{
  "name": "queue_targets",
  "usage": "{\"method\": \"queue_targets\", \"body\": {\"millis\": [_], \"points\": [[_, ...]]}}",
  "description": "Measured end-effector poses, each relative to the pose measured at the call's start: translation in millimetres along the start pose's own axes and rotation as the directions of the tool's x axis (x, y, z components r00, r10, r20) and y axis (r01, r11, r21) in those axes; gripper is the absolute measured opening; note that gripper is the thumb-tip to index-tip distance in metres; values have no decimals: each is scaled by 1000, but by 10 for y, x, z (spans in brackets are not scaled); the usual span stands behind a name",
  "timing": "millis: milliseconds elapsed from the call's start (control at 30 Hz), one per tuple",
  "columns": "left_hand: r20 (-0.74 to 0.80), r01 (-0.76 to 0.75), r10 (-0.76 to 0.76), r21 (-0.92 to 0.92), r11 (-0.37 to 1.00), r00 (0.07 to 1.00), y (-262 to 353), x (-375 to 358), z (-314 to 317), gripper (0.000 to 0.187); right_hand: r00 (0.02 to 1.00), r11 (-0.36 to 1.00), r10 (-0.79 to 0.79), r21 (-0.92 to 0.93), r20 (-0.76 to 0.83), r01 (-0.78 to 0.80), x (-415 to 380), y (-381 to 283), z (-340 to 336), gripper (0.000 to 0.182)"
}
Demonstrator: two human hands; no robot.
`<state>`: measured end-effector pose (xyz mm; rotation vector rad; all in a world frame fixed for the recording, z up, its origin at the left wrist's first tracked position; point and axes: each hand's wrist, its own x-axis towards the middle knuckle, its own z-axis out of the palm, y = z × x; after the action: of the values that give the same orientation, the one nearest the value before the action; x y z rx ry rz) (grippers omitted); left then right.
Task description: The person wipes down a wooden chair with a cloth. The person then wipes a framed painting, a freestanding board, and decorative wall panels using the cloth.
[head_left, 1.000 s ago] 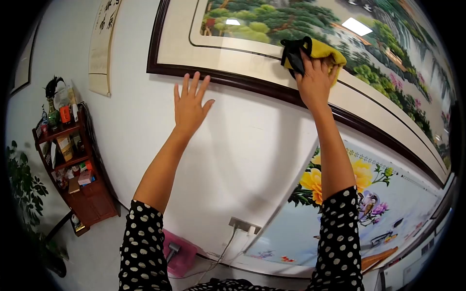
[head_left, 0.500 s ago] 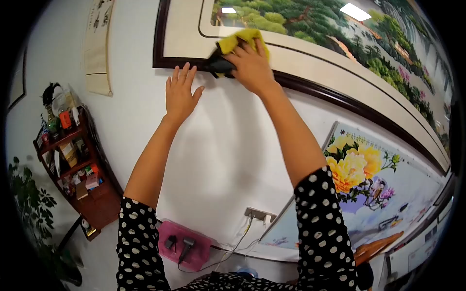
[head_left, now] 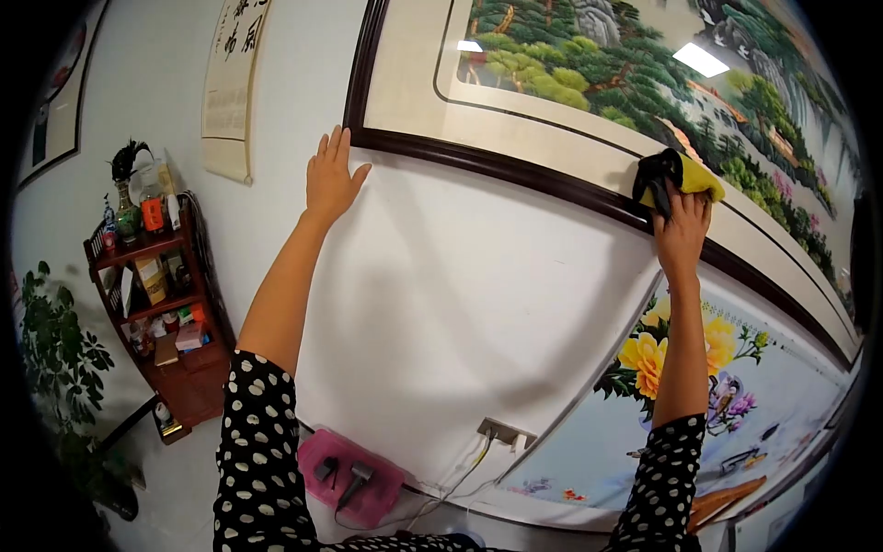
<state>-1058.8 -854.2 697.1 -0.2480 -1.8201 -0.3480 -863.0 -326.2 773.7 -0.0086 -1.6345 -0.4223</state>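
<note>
The big framed picture (head_left: 589, 83) ran long across the wall, its dark lower frame sloping down to the right. The right hand (head_left: 682, 230) pressed a yellow-and-black cloth (head_left: 676, 175) against that edge — fingers clamped on it. The left hand (head_left: 329, 179) lay flat, fingers spread, by the frame's lower-left corner — empty.

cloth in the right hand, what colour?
Yellow with a black part, the cloth under the right hand; head view.

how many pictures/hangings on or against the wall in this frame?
4. Big framed landscape at top, under the right hand and its cloth. Calligraphy scroll left of it. Dark frame at far left, partly cut off. Flower painting leaning low right.
</note>
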Motion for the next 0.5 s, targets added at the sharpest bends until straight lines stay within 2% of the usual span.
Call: {"method": "queue_targets", "body": {"millis": [33,133,167,267,400,500], "points": [[-5,-21,21,-19,1000,1000,-80,42,56,76,999,999,-15,-37,-42,14,11,-35,39,61],[-33,-96,92,-119,988,995,-237,173,294,79,980,977,197,-82,1,-197,176,-407,199,66],[-47,-121,115,-158,980,992,-283,197,376,80,984,983,128,-114,-125,-142,254,-522,323,70],[-91,-122,103,-247,961,991,-212,170,402,78,990,988,140,-63,-27,-141,584,-1212,452,70],[-87,-167,145,-352,921,986,-346,172,365,74,999,992,-29,118,-43,34,1102,-2299,628,65],[-74,-203,192,-484,851,979,-510,192,359,72,989,976,-67,195,-132,92,1510,-3030,855,55]]}}
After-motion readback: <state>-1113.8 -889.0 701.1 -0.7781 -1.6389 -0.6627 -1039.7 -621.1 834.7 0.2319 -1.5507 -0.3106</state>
